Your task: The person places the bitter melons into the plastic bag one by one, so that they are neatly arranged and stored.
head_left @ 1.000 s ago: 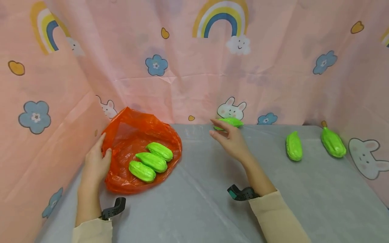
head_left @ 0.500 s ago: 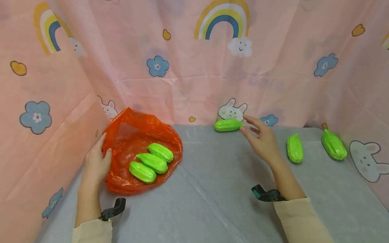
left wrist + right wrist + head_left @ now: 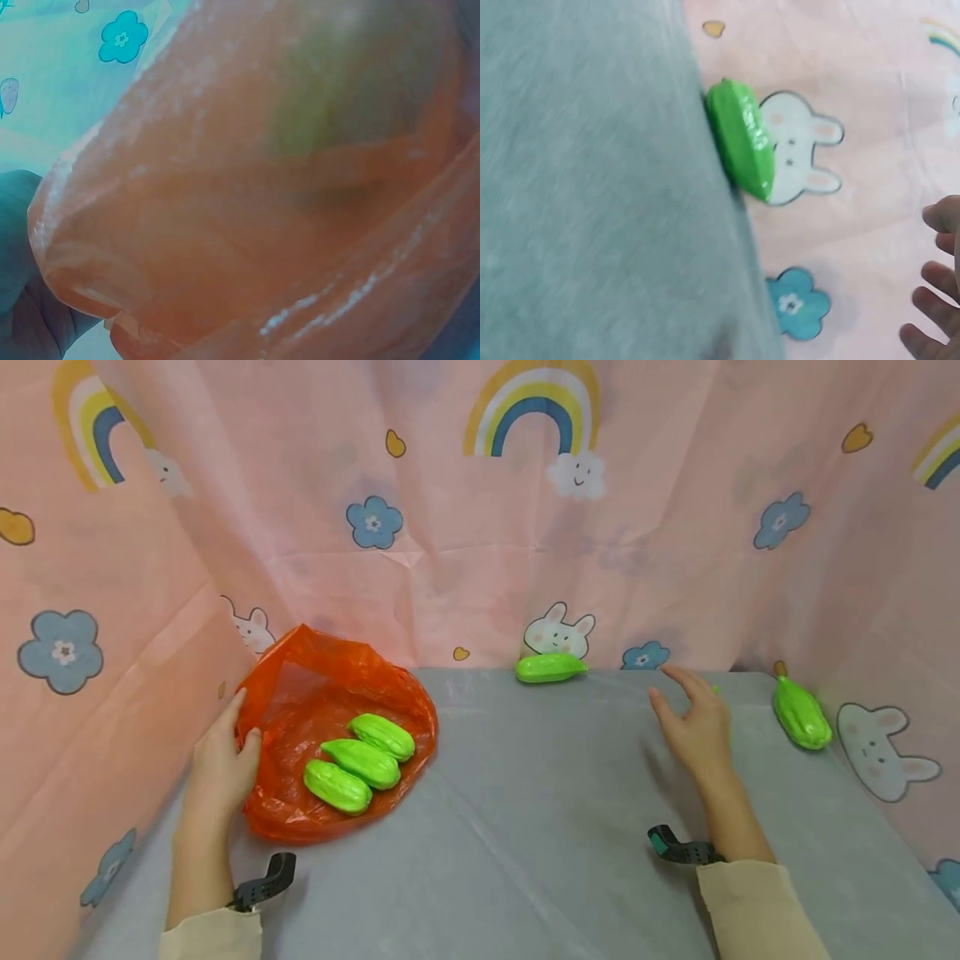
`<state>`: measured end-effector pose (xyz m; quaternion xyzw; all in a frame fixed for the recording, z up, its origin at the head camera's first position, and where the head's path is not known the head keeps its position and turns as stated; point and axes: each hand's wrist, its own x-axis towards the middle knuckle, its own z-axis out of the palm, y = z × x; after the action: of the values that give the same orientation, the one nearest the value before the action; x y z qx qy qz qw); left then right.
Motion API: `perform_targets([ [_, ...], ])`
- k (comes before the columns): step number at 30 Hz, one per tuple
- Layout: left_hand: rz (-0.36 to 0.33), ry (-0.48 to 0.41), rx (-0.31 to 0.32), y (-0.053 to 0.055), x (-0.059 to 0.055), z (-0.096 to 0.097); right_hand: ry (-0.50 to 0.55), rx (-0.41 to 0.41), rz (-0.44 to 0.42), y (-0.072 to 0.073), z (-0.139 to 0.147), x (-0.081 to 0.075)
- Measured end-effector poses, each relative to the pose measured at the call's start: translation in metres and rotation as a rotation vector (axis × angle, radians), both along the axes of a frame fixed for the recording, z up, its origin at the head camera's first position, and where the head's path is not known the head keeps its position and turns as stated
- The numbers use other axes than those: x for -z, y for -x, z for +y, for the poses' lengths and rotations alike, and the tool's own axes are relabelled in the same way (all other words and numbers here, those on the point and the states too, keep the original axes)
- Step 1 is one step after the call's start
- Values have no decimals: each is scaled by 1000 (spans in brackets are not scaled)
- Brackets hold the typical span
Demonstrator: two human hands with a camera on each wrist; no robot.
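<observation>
My left hand (image 3: 223, 764) holds the left rim of an orange plastic bag (image 3: 300, 810), thumb on the near side and fingers partly behind the film. Inside the bag, 3 bright green, ridged, fruit-like pieces (image 3: 362, 763) lie side by side; through the film in the left wrist view a green blur (image 3: 330, 90) shows. My right hand (image 3: 701, 731) hovers over the right part of the table, fingers spread and holding nothing. It hides most of another green piece, whose tip (image 3: 716, 690) peeks out. A further green piece (image 3: 742, 139) lies against the back cloth, left of that hand.
At the far right, a green piece with a brown stem (image 3: 801, 714) lies near the side cloth. Pink patterned cloth (image 3: 465, 560) walls the grey table (image 3: 480, 860) at the back and both sides. Each wrist wears a black camera mount (image 3: 262, 885).
My right hand has moved rightward, from in front of the back green piece to over the one at right. The left hand stays on the bag. The head view has shifted slightly.
</observation>
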<state>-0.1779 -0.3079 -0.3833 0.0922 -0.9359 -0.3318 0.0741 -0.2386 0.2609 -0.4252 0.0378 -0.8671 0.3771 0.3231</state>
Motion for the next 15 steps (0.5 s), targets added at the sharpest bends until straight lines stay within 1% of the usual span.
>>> perform_targets([
  [4, -18, 15, 2, -1, 2, -1, 28, 113, 1, 1, 12, 18],
  [8, -17, 28, 10, 0, 3, 1, 41, 191, 40, 3, 27, 30],
  [11, -23, 27, 16, 2, 4, 3, 42, 220, 66, 4, 35, 34],
  [13, -24, 21, 18, 2, 4, 4, 42, 224, 65, 5, 40, 37],
  [15, -30, 15, 12, 2, 4, 4, 42, 222, 47, 4, 43, 40],
])
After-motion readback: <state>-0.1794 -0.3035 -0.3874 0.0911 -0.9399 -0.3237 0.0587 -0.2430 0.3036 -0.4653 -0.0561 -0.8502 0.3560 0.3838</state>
